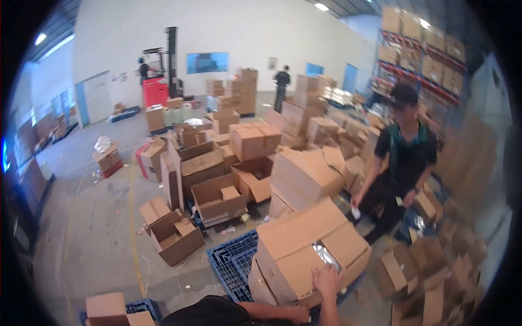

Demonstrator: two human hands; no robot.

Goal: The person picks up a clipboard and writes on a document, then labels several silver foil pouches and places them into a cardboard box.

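Note:
A large cardboard box (296, 247) stands tilted in front of me on a blue plastic pallet (231, 261). From a gap in its top flaps shows a shiny silver packet (325, 255). My right hand (326, 280) is at this gap, its fingers closed on the near edge of the packet. Low at the box's near side is my left hand (298, 314); its fingers are hidden or blurred, so what it touches does not show.
A co-worker (405, 157) stands right of the box, holding something small and white. Open cartons (174, 236) and stacked boxes (307, 174) crowd beyond. More cartons (399, 266) lie at right. Farther back are a red forklift (155, 92), another person (281, 87) and racks (418, 70).

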